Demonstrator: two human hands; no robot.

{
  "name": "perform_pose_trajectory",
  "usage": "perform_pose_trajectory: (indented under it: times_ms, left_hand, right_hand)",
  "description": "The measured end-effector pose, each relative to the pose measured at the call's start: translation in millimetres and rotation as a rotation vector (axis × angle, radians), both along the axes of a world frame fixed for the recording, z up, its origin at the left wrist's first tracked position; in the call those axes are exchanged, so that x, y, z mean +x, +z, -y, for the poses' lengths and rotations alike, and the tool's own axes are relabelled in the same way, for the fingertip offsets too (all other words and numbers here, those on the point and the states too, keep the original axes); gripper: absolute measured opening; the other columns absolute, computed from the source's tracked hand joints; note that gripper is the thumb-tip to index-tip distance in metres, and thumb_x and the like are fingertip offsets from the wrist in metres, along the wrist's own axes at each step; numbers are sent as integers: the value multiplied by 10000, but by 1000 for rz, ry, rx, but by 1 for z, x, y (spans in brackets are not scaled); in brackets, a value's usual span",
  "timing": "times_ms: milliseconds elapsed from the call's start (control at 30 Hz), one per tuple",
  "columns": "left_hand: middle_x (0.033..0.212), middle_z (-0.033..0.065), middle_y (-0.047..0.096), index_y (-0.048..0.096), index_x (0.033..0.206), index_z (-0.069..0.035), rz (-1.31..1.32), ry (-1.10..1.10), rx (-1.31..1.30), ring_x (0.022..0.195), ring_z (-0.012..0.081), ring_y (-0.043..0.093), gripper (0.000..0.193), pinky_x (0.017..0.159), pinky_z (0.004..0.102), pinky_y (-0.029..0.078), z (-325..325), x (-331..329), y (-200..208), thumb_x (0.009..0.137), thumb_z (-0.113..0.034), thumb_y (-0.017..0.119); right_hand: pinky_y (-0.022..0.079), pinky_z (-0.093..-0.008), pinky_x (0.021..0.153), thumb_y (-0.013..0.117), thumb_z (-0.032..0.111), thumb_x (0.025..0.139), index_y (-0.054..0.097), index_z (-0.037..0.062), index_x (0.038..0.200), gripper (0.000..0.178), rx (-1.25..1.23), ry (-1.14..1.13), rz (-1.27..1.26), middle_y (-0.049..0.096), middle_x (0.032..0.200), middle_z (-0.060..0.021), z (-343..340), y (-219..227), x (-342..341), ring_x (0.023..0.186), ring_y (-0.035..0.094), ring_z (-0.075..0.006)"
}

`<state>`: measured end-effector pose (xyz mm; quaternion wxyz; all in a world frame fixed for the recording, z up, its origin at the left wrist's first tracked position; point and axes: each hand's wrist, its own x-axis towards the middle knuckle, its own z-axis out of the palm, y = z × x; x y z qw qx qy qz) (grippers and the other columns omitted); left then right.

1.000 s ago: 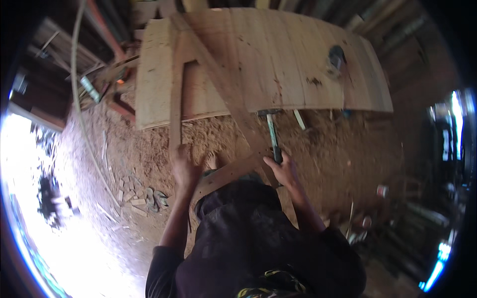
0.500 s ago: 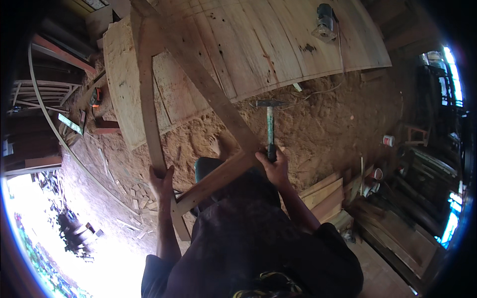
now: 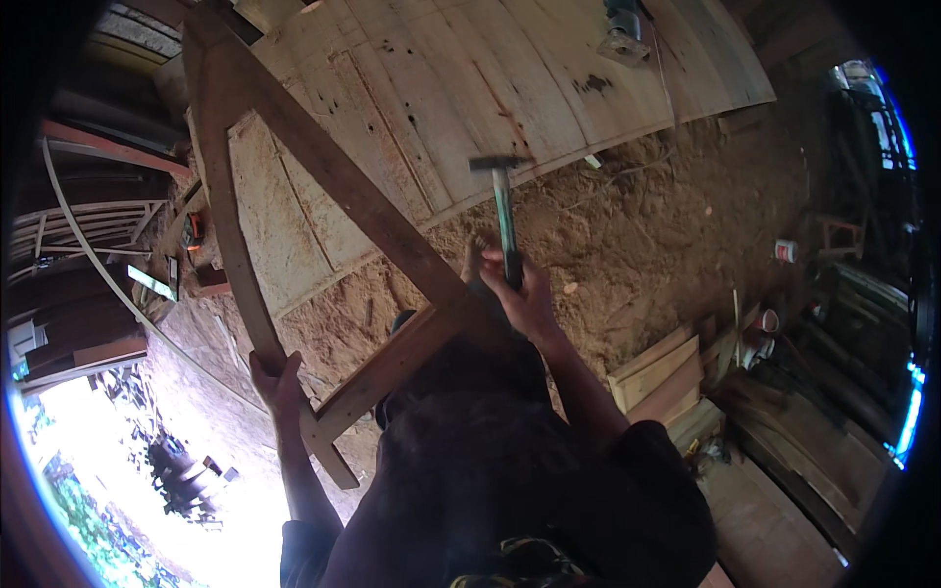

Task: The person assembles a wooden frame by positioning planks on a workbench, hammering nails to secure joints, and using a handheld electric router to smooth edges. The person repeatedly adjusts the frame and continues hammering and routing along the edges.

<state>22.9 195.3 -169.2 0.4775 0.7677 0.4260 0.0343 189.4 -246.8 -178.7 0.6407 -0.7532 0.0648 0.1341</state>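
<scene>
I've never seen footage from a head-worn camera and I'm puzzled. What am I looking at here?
There is no machine: these are a person's bare hands. The view comes from a fisheye camera on their head, looking down, so straight edges bend; the dark shape at the bottom is their own clothing. The left hand holds one long side of an A-shaped wooden frame. The right hand has a hammer in its grip, head upward in the picture. Beyond is a broad wooden panel, with what looks like a power tool on it.

Hammer (image 3: 506, 218) right of frame (image 3: 343, 178), power tool (image 3: 623, 45) on panel (image 3: 470, 88)
</scene>
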Motion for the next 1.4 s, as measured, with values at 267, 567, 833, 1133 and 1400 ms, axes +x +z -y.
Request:
perform_pose_trajectory:
  times_ms: [267,567,833,1133,1400]
  left_hand:
    - [1555,245,552,293,1652,166,-26,55,73,1369,297,574,1074,1178,396,468,26,17,33,853,-129,947]
    - [1068,78,657,607,1365,54,-50,60,142,903,196,601,651,798,353,518,46,39,53,842,-151,935]
    - [1048,50,650,617,1279,1,-17,22,403,901,181,602,548,787,343,518,37,63,42,844,-107,933]
    - [864,-55,544,568,1011,-103,210,-162,-35,765,89,484,455,684,272,417,44,175,-21,813,-146,976]
    - [1260,192,667,554,1425,53,-69,-427,155,1144,306,652,819,1025,452,537,51,243,-62,851,-370,956]
  right_hand:
    - [612,-401,974,818,159,1007,639,-3,1472,523,472,62,-118,748,1292,-179,-38,-49,147,1173,730,-245]
    - [615,-338,896,796,159,1040,677,9,1358,371,-277,-405,441,771,1217,-127,102,-38,139,1104,756,-198]
    - [632,-317,901,800,103,1041,716,-23,1259,266,-66,-171,70,782,1130,-113,98,-28,109,996,762,-162]
    - [536,-302,717,867,222,990,734,24,1260,360,-50,-263,-165,686,832,0,33,-8,46,764,621,-75]
    - [573,-319,858,866,176,988,714,2,1244,345,-229,-406,-60,759,1021,-54,36,-23,61,934,721,-125]
